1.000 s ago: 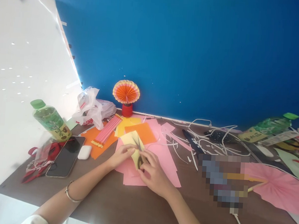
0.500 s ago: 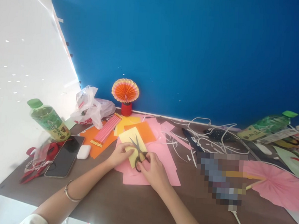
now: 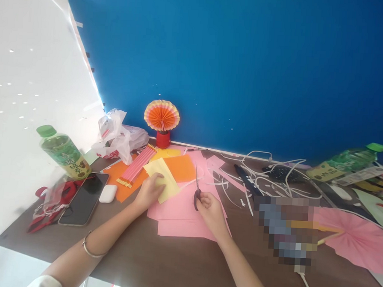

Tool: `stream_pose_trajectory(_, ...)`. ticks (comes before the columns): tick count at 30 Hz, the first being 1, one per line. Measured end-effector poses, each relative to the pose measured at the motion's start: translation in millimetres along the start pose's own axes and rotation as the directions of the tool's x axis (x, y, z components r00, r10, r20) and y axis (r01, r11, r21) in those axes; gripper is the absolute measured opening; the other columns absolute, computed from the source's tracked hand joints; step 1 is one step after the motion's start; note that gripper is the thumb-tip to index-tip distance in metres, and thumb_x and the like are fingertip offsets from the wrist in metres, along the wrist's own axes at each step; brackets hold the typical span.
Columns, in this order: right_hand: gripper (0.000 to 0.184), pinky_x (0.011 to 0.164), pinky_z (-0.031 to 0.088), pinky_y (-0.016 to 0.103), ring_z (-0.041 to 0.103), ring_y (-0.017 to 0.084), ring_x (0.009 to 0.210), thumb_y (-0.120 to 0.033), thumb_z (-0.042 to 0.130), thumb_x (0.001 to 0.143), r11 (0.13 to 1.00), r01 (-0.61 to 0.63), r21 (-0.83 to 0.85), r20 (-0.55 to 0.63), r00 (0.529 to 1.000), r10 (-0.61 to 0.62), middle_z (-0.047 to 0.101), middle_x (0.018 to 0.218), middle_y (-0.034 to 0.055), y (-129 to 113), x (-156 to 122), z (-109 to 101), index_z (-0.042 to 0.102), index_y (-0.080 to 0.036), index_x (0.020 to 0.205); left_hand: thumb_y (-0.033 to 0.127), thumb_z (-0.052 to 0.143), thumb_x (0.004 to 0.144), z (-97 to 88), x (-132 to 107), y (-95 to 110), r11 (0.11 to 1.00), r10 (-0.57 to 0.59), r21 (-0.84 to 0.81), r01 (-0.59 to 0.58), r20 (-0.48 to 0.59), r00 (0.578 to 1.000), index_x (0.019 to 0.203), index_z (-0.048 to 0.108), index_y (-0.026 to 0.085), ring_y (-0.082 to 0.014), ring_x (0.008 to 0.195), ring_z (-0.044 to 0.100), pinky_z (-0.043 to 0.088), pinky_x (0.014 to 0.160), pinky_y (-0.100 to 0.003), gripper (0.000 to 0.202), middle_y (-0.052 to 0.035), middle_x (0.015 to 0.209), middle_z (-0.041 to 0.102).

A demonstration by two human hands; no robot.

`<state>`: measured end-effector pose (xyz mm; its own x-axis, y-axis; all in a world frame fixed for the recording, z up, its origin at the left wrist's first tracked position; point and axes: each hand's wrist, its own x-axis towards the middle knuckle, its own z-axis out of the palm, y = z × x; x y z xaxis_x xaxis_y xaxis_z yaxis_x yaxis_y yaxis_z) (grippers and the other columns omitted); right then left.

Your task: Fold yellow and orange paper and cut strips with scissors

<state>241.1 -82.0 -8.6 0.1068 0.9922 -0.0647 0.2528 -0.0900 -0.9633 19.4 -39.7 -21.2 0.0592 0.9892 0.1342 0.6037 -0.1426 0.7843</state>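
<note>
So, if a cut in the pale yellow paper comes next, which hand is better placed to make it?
Probably the right hand: it holds the black-handled scissors, pointing forward. The left hand is on the pale yellow paper, so it seems better suited to steadying it.

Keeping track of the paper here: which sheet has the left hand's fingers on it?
The pale yellow sheet, in the left hand; the deeper yellow sheet, orange sheets and pink sheets lie on the table.
</note>
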Motion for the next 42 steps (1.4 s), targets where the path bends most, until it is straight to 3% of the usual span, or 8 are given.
stream_pose_trajectory(10, 0.034, 0.055, 0.042, 0.026, 0.053, 0.014, 0.06, -0.037, 0.071, 0.059, 0.977, -0.019, 0.214, 0.007, 1.0, 0.018, 0.059, 0.069, 0.0008, -12, -6, 14, 0.044, -0.021, 0.073, 0.03, 0.056, 0.078, 0.2, -13, 18, 0.935, 0.297, -0.235, -0.265, 0.111, 0.948, 0.099, 0.059, 0.022, -0.0198, 0.093, 0.059, 0.049, 0.073, -0.028, 0.023, -0.0047, 0.102, 0.063)
stream_pose_trajectory(16, 0.028, 0.05, 0.036, 0.024, 0.048, 0.011, 0.054, -0.031, 0.068, 0.063, 0.99, 0.037, 0.138, -0.13, 0.991, -0.019, 0.052, 0.058, -0.0038, -12, -9, 17, 0.042, -0.021, 0.069, 0.031, 0.059, 0.077, 11.6, -18, 22, 0.933, 0.25, -0.288, -0.214, 0.095, 0.963, 0.108, 0.054, 0.022, -0.0204, 0.103, 0.055, 0.045, 0.087, -0.033, 0.033, -0.0048, 0.111, 0.059)
stream_pose_trajectory(21, 0.025, 0.054, 0.038, 0.026, 0.048, 0.013, 0.057, -0.036, 0.065, 0.067, 0.995, 0.085, 0.051, -0.228, 0.971, -0.071, 0.053, 0.061, -0.0021, -9, -9, 17, 0.046, -0.021, 0.074, 0.027, 0.052, 0.08, 17.5, -19, 22, 0.964, 0.141, -0.233, -0.125, 0.053, 0.989, 0.105, 0.055, 0.022, -0.0176, 0.085, 0.06, 0.049, 0.07, -0.029, 0.026, -0.0037, 0.105, 0.061)
stream_pose_trajectory(25, 0.03, 0.052, 0.035, 0.026, 0.044, 0.012, 0.054, -0.043, 0.064, 0.068, 0.997, 0.036, 0.061, 0.0, 0.999, -0.036, 0.05, 0.06, -0.0028, -13, -6, 7, 0.047, -0.02, 0.074, 0.028, 0.053, 0.079, 10.1, -12, 17, 0.97, 0.039, -0.232, -0.07, -0.135, 0.99, 0.106, 0.053, 0.021, -0.0166, 0.079, 0.06, 0.048, 0.069, -0.029, 0.028, -0.0038, 0.103, 0.062)
stream_pose_trajectory(28, 0.033, 0.05, 0.028, 0.024, 0.036, 0.01, 0.052, -0.046, 0.06, 0.072, 0.999, 0.006, 0.05, 0.228, 0.974, -0.017, 0.039, 0.056, -0.0064, -17, -5, -4, 0.039, -0.021, 0.066, 0.032, 0.055, 0.078, 3.3, -5, 12, 0.966, -0.034, -0.257, -0.027, -0.231, 0.972, 0.109, 0.052, 0.021, -0.0178, 0.083, 0.059, 0.048, 0.069, -0.029, 0.033, -0.0051, 0.109, 0.059)
stream_pose_trajectory(31, 0.037, 0.049, 0.022, 0.023, 0.028, 0.008, 0.052, -0.044, 0.061, 0.072, 1.0, 0.01, 0.01, 0.3, 0.954, -0.012, 0.029, 0.057, -0.0079, -19, -6, -11, 0.033, -0.021, 0.065, 0.032, 0.056, 0.077, 1.0, -2, 10, 0.965, -0.095, -0.263, 0.016, -0.292, 0.952, 0.109, 0.052, 0.021, -0.019, 0.086, 0.059, 0.047, 0.072, -0.031, 0.035, -0.0058, 0.113, 0.057)
stream_pose_trajectory(36, 0.041, 0.049, 0.021, 0.023, 0.027, 0.008, 0.052, -0.046, 0.064, 0.07, 0.999, -0.029, -0.024, 0.385, 0.922, 0.036, 0.027, 0.056, -0.008, -25, -10, -12, 0.032, -0.021, 0.062, 0.031, 0.058, 0.076, 4.1, -3, 12, 0.935, -0.092, -0.353, -0.008, -0.266, 0.96, 0.107, 0.053, 0.02, -0.0202, 0.096, 0.057, 0.046, 0.081, -0.032, 0.033, -0.0061, 0.11, 0.057)
stream_pose_trajectory(42, 0.042, 0.048, 0.023, 0.025, 0.032, 0.009, 0.047, -0.057, 0.052, 0.075, 0.989, -0.101, 0.104, 0.491, 0.87, 0.037, 0.032, 0.051, -0.0064, -25, -5, -14, 0.04, -0.02, 0.061, 0.032, 0.058, 0.076, 4.9, -8, 21, 0.914, -0.068, -0.405, -0.008, -0.173, 0.983, 0.11, 0.053, 0.021, -0.0183, 0.085, 0.059, 0.049, 0.072, -0.03, 0.036, -0.0058, 0.107, 0.059)
